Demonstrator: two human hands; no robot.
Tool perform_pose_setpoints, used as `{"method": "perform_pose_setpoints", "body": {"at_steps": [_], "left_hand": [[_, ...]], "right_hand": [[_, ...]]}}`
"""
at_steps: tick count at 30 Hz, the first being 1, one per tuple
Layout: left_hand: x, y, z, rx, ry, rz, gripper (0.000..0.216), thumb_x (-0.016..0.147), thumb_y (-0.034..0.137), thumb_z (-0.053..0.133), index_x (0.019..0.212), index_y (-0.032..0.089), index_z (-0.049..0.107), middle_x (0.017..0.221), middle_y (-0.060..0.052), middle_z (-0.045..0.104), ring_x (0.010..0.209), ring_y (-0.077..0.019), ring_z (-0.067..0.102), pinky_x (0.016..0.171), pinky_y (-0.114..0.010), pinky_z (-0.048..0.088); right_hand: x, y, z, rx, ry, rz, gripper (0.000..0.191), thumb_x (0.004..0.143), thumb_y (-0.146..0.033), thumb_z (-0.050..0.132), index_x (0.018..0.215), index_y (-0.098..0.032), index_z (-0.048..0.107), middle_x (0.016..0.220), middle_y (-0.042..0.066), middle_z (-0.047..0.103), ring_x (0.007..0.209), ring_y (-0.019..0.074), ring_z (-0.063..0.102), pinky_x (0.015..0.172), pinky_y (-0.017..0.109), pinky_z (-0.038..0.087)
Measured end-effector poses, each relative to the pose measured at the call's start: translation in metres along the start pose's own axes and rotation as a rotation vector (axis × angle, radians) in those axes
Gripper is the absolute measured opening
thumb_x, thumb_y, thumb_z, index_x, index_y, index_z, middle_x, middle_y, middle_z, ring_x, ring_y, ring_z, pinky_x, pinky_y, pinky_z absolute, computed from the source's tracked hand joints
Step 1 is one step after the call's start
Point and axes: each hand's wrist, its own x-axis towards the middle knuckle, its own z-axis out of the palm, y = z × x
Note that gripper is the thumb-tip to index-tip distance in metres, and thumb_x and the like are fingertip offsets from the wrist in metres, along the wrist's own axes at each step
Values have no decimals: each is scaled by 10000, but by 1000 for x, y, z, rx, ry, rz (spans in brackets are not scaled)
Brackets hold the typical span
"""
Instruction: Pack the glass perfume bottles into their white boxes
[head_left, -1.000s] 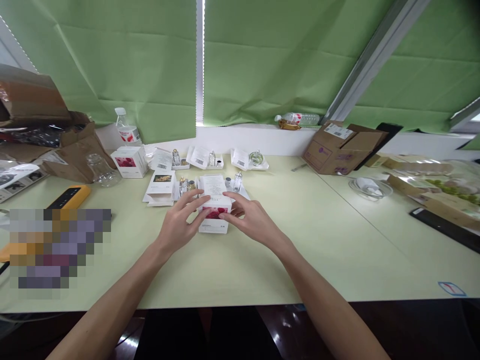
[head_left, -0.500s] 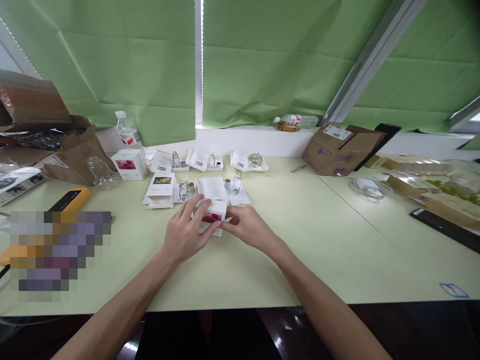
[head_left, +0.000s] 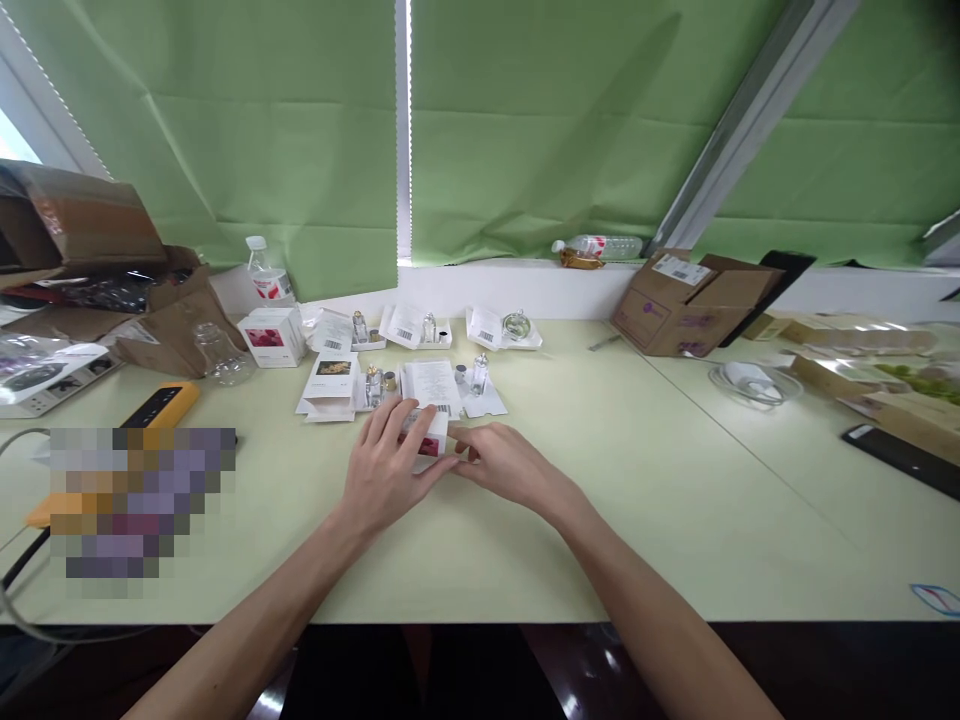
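My left hand (head_left: 386, 462) is closed over a small white carton with a dark red picture (head_left: 430, 445), its fingers across the top and its thumb along the near side. At the carton's right end, my right hand (head_left: 504, 462) has its fingers curled and its thumb low against the edge; the fingertips are partly hidden. Just behind stand a clear perfume bottle (head_left: 480, 373) with a grey cap (head_left: 460, 374) and an opened white carton with printed text (head_left: 429, 382). To the left are another perfume bottle (head_left: 373, 386) and a carton with a flower picture (head_left: 331, 384).
Several opened cartons with small bottles line the back, including a round green bottle (head_left: 517, 324). A closed white box (head_left: 271, 337) and plastic jar (head_left: 223, 355) stand left. A yellow power strip (head_left: 171, 408), cardboard box (head_left: 679, 305) and coiled cable (head_left: 748, 383) lie further out.
The view has shifted slightly, so the table things sit a little further right. The white flap under the carton no longer shows, and my right fingers have curled in at its right end.
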Motion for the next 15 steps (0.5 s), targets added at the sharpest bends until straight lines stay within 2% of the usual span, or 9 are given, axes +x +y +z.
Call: {"method": "perform_pose_setpoints", "body": {"at_steps": [9,15], "left_hand": [[1,-4,-8,57,5,-69,398,841,298,610,1218,177,569,1248,-166,571,1302,-348,434,1055,-503,398],[-2,-16,-13,123,19,-120,389,830,257,599,1210,182,571,1233,-160,573,1295,-361,432,1047,-539,393]], "right_hand": [[0,0,-2,10,-6,78,310,914,-358,525,1163,-242,668,913,67,732,842,253,673,737,347,478],[0,3,-1,-6,-8,82,351,917,-386,523,1204,-237,658,939,81,734,867,265,679,756,361,491]]}}
